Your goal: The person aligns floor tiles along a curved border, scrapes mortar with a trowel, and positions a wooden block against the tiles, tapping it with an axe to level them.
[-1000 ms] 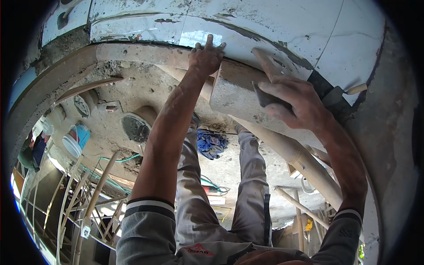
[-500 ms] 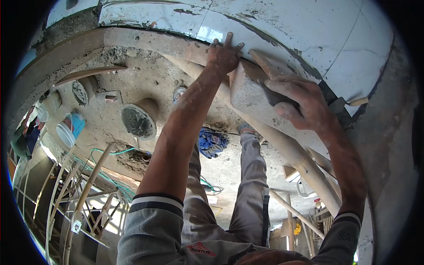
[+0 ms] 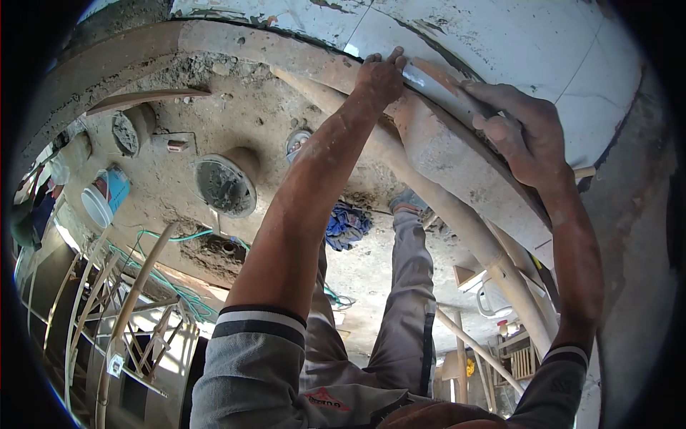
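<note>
A narrow flat strip [image 3: 446, 96], pale and shiny on one face, lies along the rim of the ledge beside the white tiles [image 3: 457, 28]. Its material is unclear. My right hand [image 3: 525, 132] grips the strip from above, thumb and fingers closed on it. At the strip's far-left end, my left hand [image 3: 384, 77] has its fingers bent over the ledge's edge, against the strip. Part of that contact is hidden by the hand itself. Below both hands is the rough, mortar-smeared side of the ledge [image 3: 443, 150]. A tool handle [image 3: 584, 172] shows behind my right forearm.
A thick bamboo pole [image 3: 457, 229] slants beneath the ledge. On the dirty floor stand a mortar bucket [image 3: 246, 168], a second bucket [image 3: 146, 121] and a blue-and-white pail [image 3: 116, 187]. Blue cloth [image 3: 349, 227] lies near my feet; green hose [image 3: 186, 297] and poles are at left.
The strip has turned from a tilted position to lie along the ledge's rim. My right hand has moved up and right with it. My left hand's spread fingers have drawn in.
</note>
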`<state>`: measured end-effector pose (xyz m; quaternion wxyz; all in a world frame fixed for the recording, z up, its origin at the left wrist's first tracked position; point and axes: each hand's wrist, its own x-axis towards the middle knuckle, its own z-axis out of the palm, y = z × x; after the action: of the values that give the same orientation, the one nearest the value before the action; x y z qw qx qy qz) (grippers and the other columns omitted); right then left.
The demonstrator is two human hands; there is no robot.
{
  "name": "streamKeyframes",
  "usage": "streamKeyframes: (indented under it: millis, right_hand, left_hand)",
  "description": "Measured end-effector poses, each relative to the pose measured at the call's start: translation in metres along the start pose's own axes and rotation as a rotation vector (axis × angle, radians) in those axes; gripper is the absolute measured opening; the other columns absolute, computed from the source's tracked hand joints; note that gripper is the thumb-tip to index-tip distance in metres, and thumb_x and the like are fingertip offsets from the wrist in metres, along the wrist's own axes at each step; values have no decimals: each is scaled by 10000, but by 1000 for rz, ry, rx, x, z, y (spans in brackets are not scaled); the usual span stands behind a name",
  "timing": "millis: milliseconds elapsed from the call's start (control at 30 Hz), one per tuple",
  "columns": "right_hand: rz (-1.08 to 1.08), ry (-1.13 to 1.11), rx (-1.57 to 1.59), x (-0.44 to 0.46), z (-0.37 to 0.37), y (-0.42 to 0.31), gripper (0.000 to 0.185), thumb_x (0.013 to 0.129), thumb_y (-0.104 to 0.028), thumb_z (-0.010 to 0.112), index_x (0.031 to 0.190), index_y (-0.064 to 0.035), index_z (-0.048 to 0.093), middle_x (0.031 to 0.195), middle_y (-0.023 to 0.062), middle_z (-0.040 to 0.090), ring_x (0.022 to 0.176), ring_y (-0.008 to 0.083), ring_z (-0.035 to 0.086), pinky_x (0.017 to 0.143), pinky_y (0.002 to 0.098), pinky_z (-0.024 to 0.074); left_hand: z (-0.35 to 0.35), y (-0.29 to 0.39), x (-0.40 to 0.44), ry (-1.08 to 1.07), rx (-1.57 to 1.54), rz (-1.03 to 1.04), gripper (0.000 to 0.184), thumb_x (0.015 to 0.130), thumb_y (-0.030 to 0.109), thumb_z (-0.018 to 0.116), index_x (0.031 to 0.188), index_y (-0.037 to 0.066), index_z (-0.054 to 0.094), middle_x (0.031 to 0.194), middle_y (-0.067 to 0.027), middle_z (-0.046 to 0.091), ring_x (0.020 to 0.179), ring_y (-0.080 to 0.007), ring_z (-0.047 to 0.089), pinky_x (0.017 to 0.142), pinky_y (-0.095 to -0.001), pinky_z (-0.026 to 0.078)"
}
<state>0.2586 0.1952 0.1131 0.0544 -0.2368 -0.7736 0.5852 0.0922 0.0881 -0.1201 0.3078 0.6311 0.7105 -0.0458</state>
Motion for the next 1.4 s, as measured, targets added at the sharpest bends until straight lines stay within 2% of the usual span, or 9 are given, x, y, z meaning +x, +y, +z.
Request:
streamKeyframes:
  millis: [133,233,333,433,600,933,1000,1100,1400]
  right_hand:
    - [-46,-8,-373,21,19,17,408,844,-320,663,1127,-30,621,963,179,664,850,293,667,738,370,528]
    - [-147,-41,-226,22,30,-16,437,837,-356,663,1113,-19,621,946,192,658,814,344,651,741,388,513]
    - [-46,-79,-364,38,46,5,437,833,-383,661,1092,-31,630,874,184,649,776,327,648,693,389,512]
    - [-196,-76,-327,38,53,-8,416,837,-378,654,1084,-45,631,835,182,641,733,345,631,665,416,501]
    - [-81,-164,-382,44,57,-11,449,812,-396,674,1103,-58,620,807,177,630,709,340,621,645,425,491]
    - [-256,-83,-260,38,62,-12,378,792,-331,702,1073,-86,634,811,163,635,695,337,617,628,426,483]
    - [-78,-168,-368,49,64,4,377,775,-362,718,1001,-67,649,785,151,634,677,323,620,613,423,485]
    - [-162,-123,-363,44,65,-13,354,786,-345,710,962,-44,647,793,159,638,669,327,619,611,425,482]
    - [-253,-115,-288,56,76,-12,383,802,-374,696,980,-41,629,748,146,623,647,310,615,593,402,490]
  left_hand:
    - [-11,-17,8,40,-97,3,355,942,220,327,1234,109,497,1445,-54,382,1211,-320,489,1064,-393,317]
    - [-8,-38,-9,130,153,99,390,923,285,380,1188,58,553,1379,-137,443,1185,-309,506,1079,-426,277]
    - [-13,-41,-24,251,221,56,387,892,293,450,1164,42,563,1330,-150,498,1191,-289,508,1064,-465,300]
    - [-12,-39,-16,192,231,35,390,902,318,436,1140,51,591,1328,-150,500,1193,-288,503,1066,-478,289]
    - [-16,-47,-14,189,149,43,365,912,303,410,1130,83,604,1329,-141,501,1192,-282,503,1065,-476,290]
    - [-12,-58,-19,242,32,74,329,917,283,393,1114,147,619,1333,-85,516,1175,-261,525,1064,-456,304]
    - [-20,-54,-15,234,72,78,329,918,284,393,1108,144,621,1335,-87,514,1179,-246,520,1065,-459,303]
    - [-22,-53,-19,115,94,47,340,913,287,398,1125,125,608,1340,-88,509,1198,-247,503,1067,-458,300]
    - [-11,-70,-80,415,-94,246,327,905,231,467,1150,52,588,1310,-136,513,1243,-288,448,1098,-461,263]
